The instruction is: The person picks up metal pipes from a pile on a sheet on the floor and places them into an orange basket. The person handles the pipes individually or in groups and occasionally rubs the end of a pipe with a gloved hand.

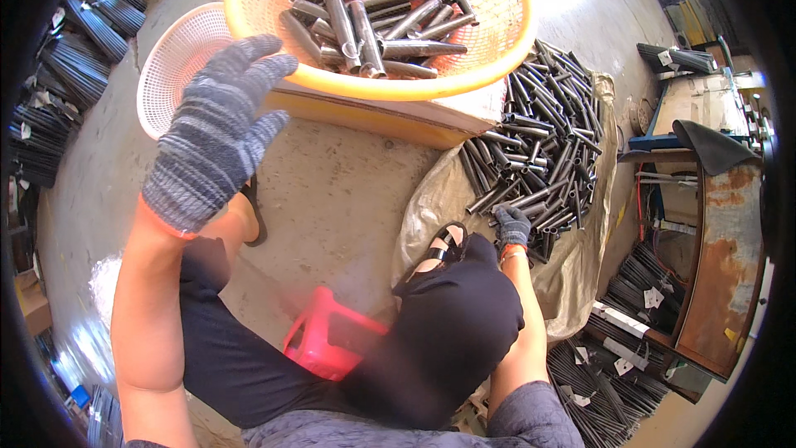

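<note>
My left hand [217,129], in a grey striped knit glove, is raised with its fingers apart beside the rim of an orange plastic basket [332,85]. Nothing is in it. Many short dark metal tubes [365,37] lie heaped in the basket. Low on the right, my right hand [512,226], gloved alike, reaches the near edge of a big pile of similar tubes [551,145]. Its fingers are curled and look closed round a tube at that edge, though they are partly hidden. A tan woven sheet [427,199] lies under the pile.
A cardboard box [373,120] supports the orange basket. Behind my left hand stands a white mesh basket [178,54]. A pink plastic stool [327,336] is between my legs. Bundles of dark rods [75,66] line the left side; a rusty metal bench [725,249] is at right.
</note>
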`<state>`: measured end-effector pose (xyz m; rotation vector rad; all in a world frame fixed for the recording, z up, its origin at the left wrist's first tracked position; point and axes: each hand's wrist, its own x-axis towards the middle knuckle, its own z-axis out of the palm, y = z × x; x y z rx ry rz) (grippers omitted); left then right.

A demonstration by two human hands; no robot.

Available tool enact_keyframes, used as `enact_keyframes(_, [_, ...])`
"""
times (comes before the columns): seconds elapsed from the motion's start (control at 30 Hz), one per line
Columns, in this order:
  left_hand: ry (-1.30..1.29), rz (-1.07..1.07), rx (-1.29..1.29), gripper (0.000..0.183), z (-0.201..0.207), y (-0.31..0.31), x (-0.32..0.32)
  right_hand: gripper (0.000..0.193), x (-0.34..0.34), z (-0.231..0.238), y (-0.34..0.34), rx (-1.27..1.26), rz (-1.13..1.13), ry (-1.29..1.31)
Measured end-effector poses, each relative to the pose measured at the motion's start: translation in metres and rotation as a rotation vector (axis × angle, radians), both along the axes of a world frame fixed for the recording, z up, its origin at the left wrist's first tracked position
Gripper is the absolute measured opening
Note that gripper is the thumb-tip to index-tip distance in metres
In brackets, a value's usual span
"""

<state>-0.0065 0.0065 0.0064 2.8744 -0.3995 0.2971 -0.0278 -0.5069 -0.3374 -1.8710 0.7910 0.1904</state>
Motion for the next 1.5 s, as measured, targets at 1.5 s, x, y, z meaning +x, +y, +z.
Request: enact_keyframes(1.5, [0.681, -0.058, -1.916, 0.038, 0.015, 0.015, 0.002, 0.059, 0.039, 0.375, 0.325, -0.370, 1.373, -1.058])
